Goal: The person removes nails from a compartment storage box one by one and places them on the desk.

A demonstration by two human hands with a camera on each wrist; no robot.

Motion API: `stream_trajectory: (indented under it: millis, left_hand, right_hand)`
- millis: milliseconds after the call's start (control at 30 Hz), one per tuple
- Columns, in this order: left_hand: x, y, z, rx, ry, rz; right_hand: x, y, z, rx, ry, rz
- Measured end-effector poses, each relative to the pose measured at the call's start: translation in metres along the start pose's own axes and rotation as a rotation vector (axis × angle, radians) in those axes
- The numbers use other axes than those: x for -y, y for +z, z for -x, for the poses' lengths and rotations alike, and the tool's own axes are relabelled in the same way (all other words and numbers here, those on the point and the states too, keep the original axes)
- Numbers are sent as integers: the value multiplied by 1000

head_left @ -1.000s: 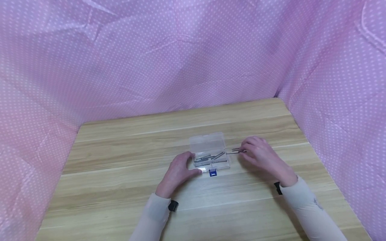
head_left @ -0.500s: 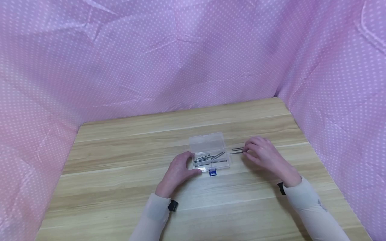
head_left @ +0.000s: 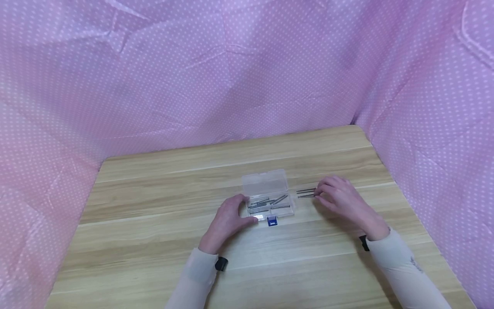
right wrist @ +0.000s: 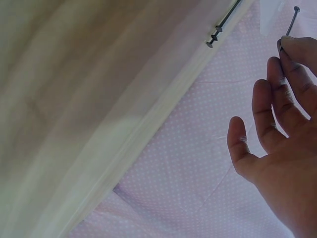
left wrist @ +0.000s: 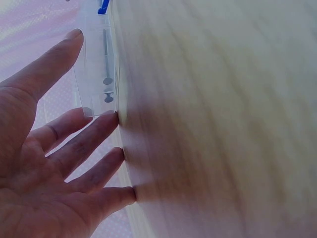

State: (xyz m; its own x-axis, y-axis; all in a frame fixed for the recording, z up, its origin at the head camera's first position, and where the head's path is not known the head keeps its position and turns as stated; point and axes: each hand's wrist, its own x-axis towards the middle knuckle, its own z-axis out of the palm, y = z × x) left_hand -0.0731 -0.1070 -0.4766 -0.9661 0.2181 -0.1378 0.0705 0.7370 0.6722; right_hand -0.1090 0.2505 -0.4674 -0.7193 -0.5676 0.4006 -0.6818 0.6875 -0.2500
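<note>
A clear plastic box [head_left: 283,211] stands with its lid [head_left: 264,182] folded back, and several steel nails [head_left: 280,207] lie in its compartments. My left hand [head_left: 228,216] holds the box by its left end, thumb along the front and fingers at the back corner. In the left wrist view, flat nail heads [left wrist: 108,81] show through the clear wall. To the right of the box, my right hand [head_left: 337,197] pinches one nail [right wrist: 292,21] between thumb and forefinger, its head pointing away from the fingertips. The other fingers are spread and slightly bent.
Beside the right fingertips, a few more nails [head_left: 305,190] lie on the wooden table [head_left: 154,240]. A blue latch [head_left: 272,221] hangs at the box's front. Pink dotted cloth [head_left: 231,86] surrounds the table at the back and sides.
My right hand has drawn rightward from the box's edge, bringing the pinched nail alongside the others on the table. The left hand and the box have stayed put.
</note>
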Motion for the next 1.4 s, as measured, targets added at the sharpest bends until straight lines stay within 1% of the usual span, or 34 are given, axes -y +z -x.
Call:
stream_trajectory:
  millis: [233, 500, 600, 867, 1400]
  left_hand:
    - [0, 0, 0, 1, -4, -4]
    - [0, -1, 0, 5, -1, -8]
    - [0, -1, -1, 2, -2, -3]
    - [0, -1, -1, 4, 6, 0]
    - [0, -1, -2, 6, -4, -3]
  right_hand:
    - [-1, 1, 2, 14, 16, 16]
    - [-4, 0, 3, 90, 90, 19]
    - [-5, 0, 3, 113, 104, 20]
    - [-7, 1, 1, 151, 98, 47]
    - [-14, 5, -3, 231, 121, 39]
